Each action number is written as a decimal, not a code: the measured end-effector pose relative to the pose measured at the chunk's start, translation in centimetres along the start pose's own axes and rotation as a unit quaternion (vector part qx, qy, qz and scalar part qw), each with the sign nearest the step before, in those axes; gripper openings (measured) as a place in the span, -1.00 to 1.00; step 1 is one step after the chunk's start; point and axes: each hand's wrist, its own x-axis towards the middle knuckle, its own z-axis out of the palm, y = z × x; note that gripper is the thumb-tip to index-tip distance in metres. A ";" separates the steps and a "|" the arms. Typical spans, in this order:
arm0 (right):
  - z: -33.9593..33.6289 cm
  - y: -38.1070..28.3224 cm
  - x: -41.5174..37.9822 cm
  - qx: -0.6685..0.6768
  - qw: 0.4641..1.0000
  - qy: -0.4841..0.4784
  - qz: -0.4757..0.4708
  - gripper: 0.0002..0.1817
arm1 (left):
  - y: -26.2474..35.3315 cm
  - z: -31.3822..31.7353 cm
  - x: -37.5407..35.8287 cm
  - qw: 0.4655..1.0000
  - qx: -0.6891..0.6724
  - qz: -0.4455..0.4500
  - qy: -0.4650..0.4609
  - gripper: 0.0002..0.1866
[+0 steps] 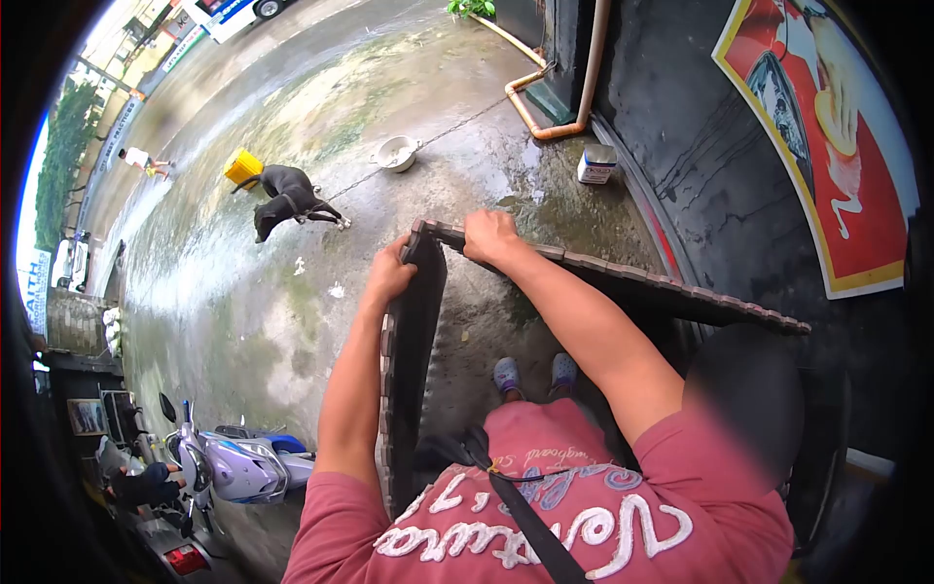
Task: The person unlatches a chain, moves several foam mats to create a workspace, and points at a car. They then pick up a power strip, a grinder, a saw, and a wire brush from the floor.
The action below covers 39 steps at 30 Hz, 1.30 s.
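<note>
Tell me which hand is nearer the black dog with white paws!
Left. The left hand grips the dark folded panel on the side toward the dog; the right hand grips it farther right, nearer the black wall.

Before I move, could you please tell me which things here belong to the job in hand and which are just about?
In the job:
- dark mat
- left hand and right hand, both gripping it

Just about:
- yellow container
- bowl
- box
- dog
- scooter
</note>
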 end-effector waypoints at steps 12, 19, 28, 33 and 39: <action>1.6 -0.1 -0.5 0.038 0.997 0.058 -0.028 -0.60 | 1.2 -1.5 -1.1 0.994 0.066 0.083 -0.032 -0.37; 2.2 -1.4 -0.6 0.027 0.999 0.045 -0.011 -0.77 | 3.7 0.6 -1.1 0.979 0.201 0.027 -0.032 -0.30; -0.1 0.1 0.3 0.037 0.998 -0.040 -0.034 -0.58 | 3.4 1.2 -0.2 0.987 0.146 -0.007 -0.064 -0.24; 1.0 -1.4 0.9 -0.036 0.997 -0.011 -0.069 -0.62 | 0.5 0.6 -1.3 0.997 0.064 0.005 -0.049 -0.21; 2.0 -1.9 -2.8 -0.005 0.993 0.100 -0.054 -0.74 | 1.0 0.6 -2.2 0.998 0.035 0.032 -0.037 -0.27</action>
